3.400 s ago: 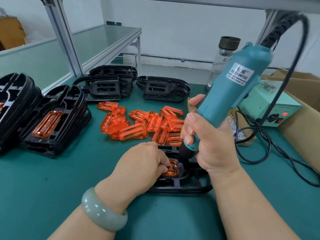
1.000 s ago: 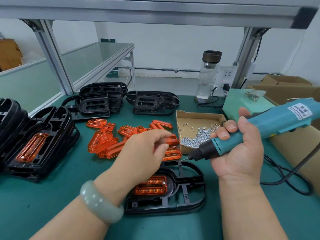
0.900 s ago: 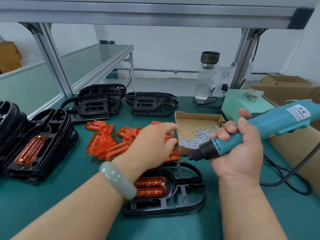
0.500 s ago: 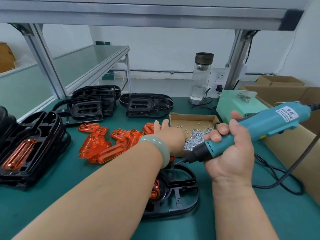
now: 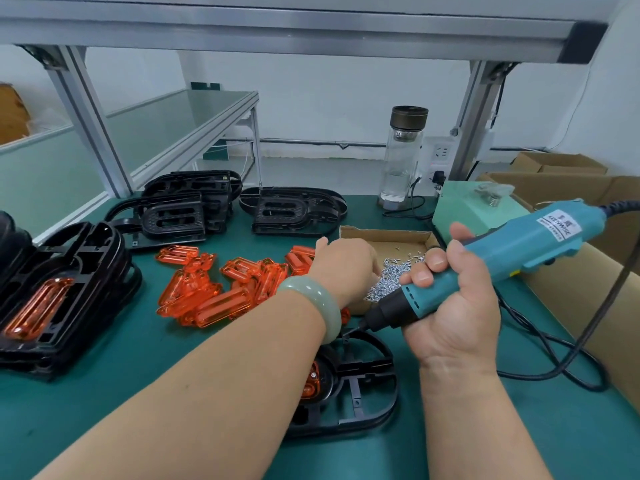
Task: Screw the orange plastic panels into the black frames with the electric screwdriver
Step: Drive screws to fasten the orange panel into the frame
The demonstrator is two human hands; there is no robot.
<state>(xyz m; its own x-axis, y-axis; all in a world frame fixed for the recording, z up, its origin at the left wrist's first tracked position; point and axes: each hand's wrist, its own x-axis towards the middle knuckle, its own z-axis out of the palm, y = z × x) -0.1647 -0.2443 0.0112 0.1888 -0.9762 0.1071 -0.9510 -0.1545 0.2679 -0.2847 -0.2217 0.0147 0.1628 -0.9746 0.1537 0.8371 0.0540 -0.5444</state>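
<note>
My right hand grips the teal electric screwdriver, held slanted with its bit just above the far end of a black frame lying in front of me. An orange panel sits in that frame, mostly hidden by my left forearm. My left hand reaches over the loose orange panels into the cardboard screw box, its fingers down in the silver screws. The fingertips are hidden behind the back of the hand.
A stack of black frames with orange panels fitted stands at the left. Empty frames lie at the back. A glass bottle, a green power unit, its black cable and cardboard boxes crowd the right.
My left hand left the panel in the frame and moved forward and right into the screw box. The screwdriver lifted off the frame and now slants in my right hand.
</note>
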